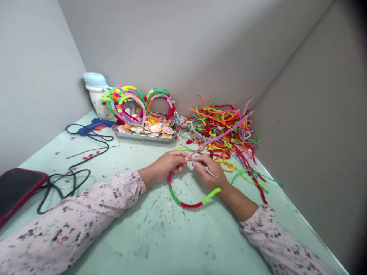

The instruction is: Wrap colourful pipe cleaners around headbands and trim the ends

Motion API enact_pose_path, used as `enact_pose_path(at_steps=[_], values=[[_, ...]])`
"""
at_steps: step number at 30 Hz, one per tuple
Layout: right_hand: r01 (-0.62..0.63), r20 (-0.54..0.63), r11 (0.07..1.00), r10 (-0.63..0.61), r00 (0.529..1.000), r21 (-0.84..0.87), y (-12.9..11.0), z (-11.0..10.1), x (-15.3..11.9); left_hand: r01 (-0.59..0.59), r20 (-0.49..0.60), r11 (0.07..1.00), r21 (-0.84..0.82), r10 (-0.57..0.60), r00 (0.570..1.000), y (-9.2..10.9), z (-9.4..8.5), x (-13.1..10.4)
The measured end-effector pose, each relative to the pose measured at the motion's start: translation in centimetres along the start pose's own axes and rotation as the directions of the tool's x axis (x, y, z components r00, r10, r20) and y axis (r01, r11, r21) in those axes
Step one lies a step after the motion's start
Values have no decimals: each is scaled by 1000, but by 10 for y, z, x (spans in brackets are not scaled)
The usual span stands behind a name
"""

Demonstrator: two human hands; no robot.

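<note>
A curved headband [191, 205] hangs between my hands, wrapped in pink, green, red and lime fuzzy pipe cleaner. Its other end is a bare silver-grey strip [210, 173] lying across my right palm. My left hand [173, 165] is closed, pinching the band where the wrapping meets the bare part. Close beside it, the fingertips of my right hand [208, 168] are closed on the bare part. From between the fingertips a purple pipe cleaner [219, 136] stretches up to the right; its lower end is partly hidden by the fingers.
A tangled pile of coloured pipe cleaners [226, 122] lies at back right. Finished fuzzy hoops [133, 105] stand on a metal tray [143, 136] of seashells. At left are a blue glue gun [94, 124], a black cable [73, 172], a phone [20, 187] and a lidded cup [99, 95].
</note>
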State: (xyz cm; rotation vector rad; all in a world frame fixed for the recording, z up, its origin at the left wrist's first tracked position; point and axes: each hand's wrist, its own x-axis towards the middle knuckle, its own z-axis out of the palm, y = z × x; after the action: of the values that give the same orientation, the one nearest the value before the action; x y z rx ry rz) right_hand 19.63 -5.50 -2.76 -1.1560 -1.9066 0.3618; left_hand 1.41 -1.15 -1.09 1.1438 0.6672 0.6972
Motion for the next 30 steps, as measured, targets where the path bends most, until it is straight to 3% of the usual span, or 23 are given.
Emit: enact_pose_path(at_steps=[14,24,30], values=[[-200,32,963,198,980,183,-2,0,1,-18,-8,999,39,18,1000,-1,3,-1],[-303,112,863,282,953,405,8,4,2,-2,-4,1000,28,3,1000,-4,1,0],[-324,119,843,303,946,430,8,5,4,18,12,999,42,-19,1000,-4,0,0]])
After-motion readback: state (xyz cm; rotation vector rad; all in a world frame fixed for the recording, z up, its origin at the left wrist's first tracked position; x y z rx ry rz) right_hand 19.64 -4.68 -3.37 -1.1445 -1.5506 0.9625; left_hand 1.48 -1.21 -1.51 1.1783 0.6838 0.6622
